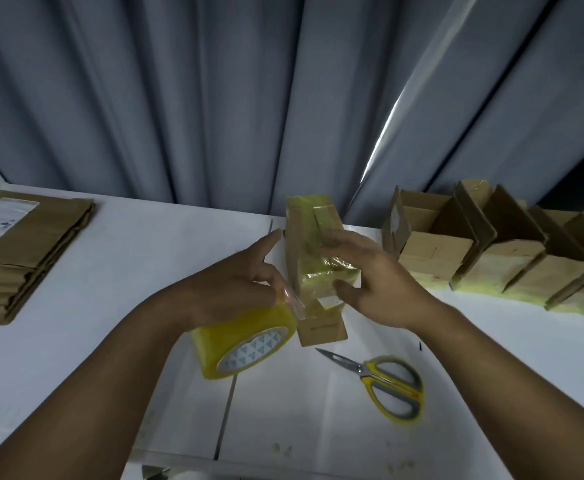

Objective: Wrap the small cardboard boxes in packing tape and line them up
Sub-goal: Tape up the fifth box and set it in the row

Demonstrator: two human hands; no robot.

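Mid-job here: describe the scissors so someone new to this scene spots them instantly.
On the white table, look at the near half, below the person's right hand holding the small taped cardboard box. Just right of the yellow packing tape roll lie the metal scissors, blades pointing left. They alone have yellow and grey loop handles.

Scissors point(384, 384) block the near table point(145, 258); taped boxes point(491, 251) crowd its right.
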